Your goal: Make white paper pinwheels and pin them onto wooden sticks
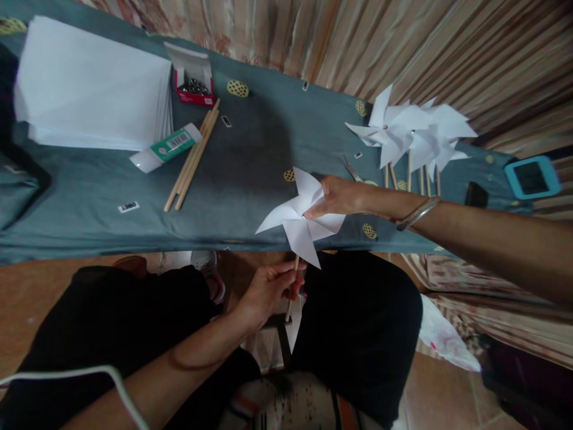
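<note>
Farthest to the left of my grip, up and away from me, a stack of white paper (94, 89) lies on the blue-green cloth (250, 221). Nearer my hands, a green-and-white packet (168, 148) lies at the edge of the stack, and beyond it an open red-and-white box (190, 98) holds small dark metal pieces (196, 86). Just right of the packet, still to the left and beyond my left hand, a few loose wooden sticks (193, 158) lie side by side, slanting.

My left hand (271, 289) is below the cloth's near edge, thumb and fingers closed in a pinch around the thin stick (289, 310) of the pinwheel. Directly above that pinch is the white paper pinwheel (302, 230), its blades spread. My right hand (338, 196) has it from the right: the thumb presses beside the shiny centre, the fingers partly hidden behind a blade, so little gap shows.

Just beyond my right hand lie scissors (353, 169), partly hidden by my wrist. Farther right and beyond, several more pinwheels (418, 131) lie overlapping. Farthest right of my grip is a blue-framed device (532, 177).
</note>
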The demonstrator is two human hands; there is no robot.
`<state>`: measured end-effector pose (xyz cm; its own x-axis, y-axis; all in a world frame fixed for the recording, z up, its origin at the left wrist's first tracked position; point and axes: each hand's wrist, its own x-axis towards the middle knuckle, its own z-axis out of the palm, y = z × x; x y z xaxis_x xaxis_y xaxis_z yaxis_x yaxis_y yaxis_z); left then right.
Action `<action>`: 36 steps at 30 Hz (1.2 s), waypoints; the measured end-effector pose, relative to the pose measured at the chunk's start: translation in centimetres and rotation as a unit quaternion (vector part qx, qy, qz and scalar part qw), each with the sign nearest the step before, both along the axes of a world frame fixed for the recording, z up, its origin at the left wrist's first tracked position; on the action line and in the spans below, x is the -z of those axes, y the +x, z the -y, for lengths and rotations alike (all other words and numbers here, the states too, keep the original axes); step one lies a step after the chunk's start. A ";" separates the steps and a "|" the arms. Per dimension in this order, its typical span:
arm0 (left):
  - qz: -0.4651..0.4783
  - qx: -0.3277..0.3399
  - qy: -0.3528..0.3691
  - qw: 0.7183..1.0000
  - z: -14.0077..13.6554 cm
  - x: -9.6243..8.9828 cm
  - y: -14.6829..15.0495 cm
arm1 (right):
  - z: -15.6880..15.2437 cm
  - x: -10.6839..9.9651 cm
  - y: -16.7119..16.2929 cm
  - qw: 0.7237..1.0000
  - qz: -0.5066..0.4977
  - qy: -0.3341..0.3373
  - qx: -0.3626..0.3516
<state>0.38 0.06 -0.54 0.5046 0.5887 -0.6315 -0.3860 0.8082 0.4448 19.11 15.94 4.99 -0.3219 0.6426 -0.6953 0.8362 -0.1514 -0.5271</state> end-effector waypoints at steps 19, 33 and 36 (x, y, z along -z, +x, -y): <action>0.006 -0.011 -0.012 1.000 -0.1 -0.4 -0.5 | -0.2 -0.6 0.3 0.999 0.001 -0.053 -0.007; 0.018 -0.007 0.001 1.000 0.0 -0.1 -0.6 | -0.7 -1.0 -0.7 0.996 0.074 0.011 -0.045; 0.010 -0.004 0.000 1.000 0.0 -0.1 -0.7 | -1.0 -1.1 -0.7 0.993 0.097 0.025 -0.068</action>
